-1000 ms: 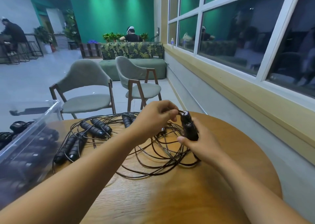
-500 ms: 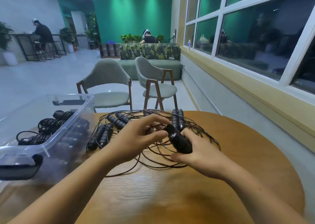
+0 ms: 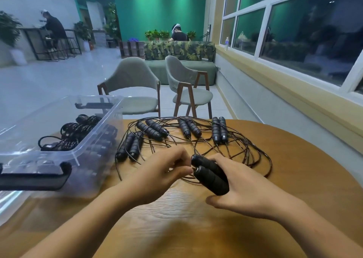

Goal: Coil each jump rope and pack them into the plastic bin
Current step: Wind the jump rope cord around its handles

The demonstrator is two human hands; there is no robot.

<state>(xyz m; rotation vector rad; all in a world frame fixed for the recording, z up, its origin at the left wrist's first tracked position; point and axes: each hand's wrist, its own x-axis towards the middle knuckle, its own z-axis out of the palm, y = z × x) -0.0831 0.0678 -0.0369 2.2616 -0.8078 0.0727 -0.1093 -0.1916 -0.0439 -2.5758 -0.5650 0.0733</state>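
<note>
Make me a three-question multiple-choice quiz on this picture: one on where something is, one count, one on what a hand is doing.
1. Where is the plastic bin? A at the left of the table; B by the window; C on a chair.
2. How many pairs of loose handles lie on the table? A two; B four; C seven.
3. What is the right hand doing? A lying flat; B reaching into the bin; C gripping a handle pair.
Answers: 1 A, it stands at the left edge. 2 B, four pairs lie among the cords. 3 C, its fingers wrap two black handles.
</note>
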